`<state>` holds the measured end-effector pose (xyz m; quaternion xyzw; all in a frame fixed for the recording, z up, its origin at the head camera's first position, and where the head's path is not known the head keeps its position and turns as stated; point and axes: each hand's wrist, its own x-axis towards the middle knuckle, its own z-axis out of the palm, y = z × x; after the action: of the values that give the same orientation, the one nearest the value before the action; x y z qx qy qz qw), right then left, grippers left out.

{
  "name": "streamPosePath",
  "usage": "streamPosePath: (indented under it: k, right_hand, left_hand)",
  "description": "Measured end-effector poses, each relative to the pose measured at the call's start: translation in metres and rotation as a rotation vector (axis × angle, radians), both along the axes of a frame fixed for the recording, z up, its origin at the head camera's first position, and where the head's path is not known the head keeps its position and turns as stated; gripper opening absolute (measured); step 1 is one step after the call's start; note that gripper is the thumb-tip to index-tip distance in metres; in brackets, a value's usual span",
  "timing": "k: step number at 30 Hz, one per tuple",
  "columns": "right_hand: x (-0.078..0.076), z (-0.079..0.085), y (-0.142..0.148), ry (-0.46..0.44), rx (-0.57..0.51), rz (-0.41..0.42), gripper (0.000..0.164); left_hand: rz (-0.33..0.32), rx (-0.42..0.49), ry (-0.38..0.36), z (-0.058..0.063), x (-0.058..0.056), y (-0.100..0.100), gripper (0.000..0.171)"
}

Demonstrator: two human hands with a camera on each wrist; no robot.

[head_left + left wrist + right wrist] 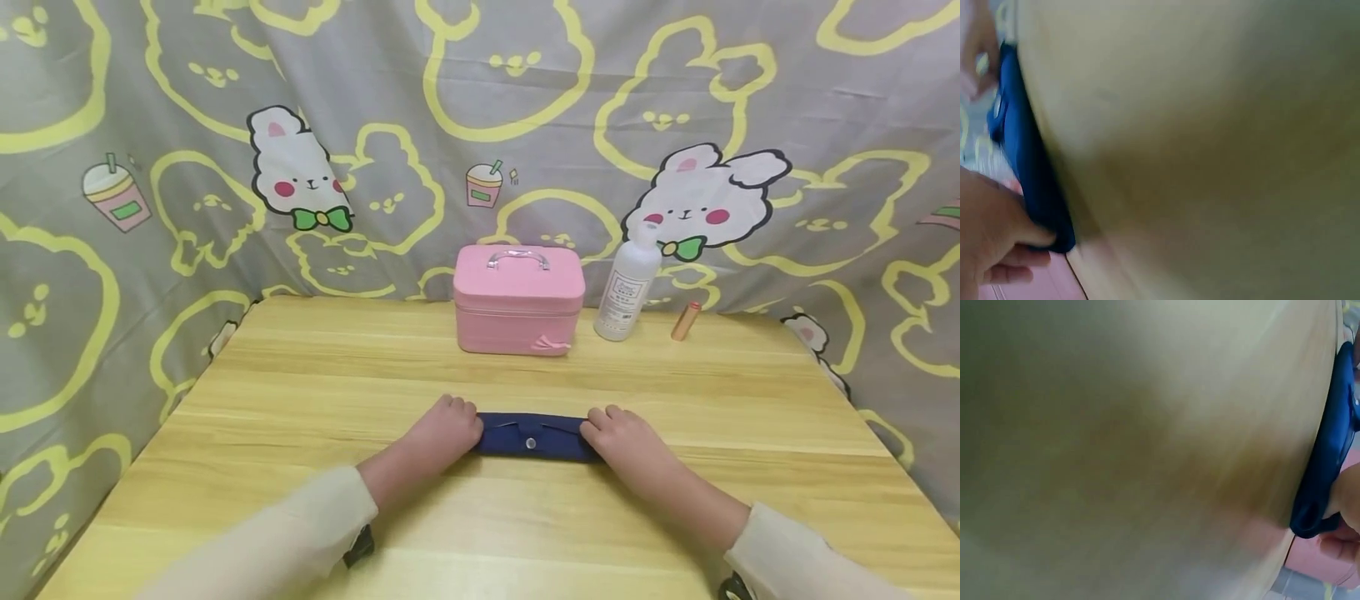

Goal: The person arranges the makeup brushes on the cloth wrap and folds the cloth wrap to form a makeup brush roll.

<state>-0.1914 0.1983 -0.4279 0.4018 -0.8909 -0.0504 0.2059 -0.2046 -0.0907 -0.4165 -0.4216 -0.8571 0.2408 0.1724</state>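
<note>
A narrow, folded navy pouch [540, 427] with a silver snap button lies crosswise near the middle of the table in the head view. My left hand [444, 433] pinches its left end, thumb over the fabric. At the opposite end, my right hand [626, 440] pinches the pouch between thumb and fingers. In the left wrist view the pouch [1022, 137] looks like a thick roll with the left thumb pressed on its end. The right wrist view has the rolled end of the pouch [1311, 515] beside the right thumb.
Behind the pouch stands a pink case [517, 312] with a metal handle. To its right are a white labelled bottle [626, 292] and a small orange-gold tube [686, 322]. A patterned curtain [390, 100] hangs along the far edge of the wooden table [300, 383].
</note>
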Motion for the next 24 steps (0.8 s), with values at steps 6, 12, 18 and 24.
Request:
streamPosePath:
  k: [6, 12, 18, 24]
  right_hand:
    - [0.023, 0.000, 0.003, -0.110, 0.084, -0.084, 0.030]
    - [0.034, -0.007, 0.001, -0.116, 0.046, -0.101, 0.055]
    - [0.032, -0.011, -0.007, -0.042, -0.006, -0.161, 0.057]
    - [0.034, -0.011, -0.022, 0.045, 0.013, -0.200, 0.040]
  left_hand:
    - [0.085, -0.160, 0.045, -0.005, 0.025, 0.003, 0.030]
    - [0.158, -0.150, -0.064, -0.004, 0.033, 0.001, 0.044]
    - [0.169, -0.083, -0.125, -0.003, 0.032, 0.002, 0.052]
    - [0.169, -0.017, -0.115, -0.002, 0.027, 0.008, 0.052]
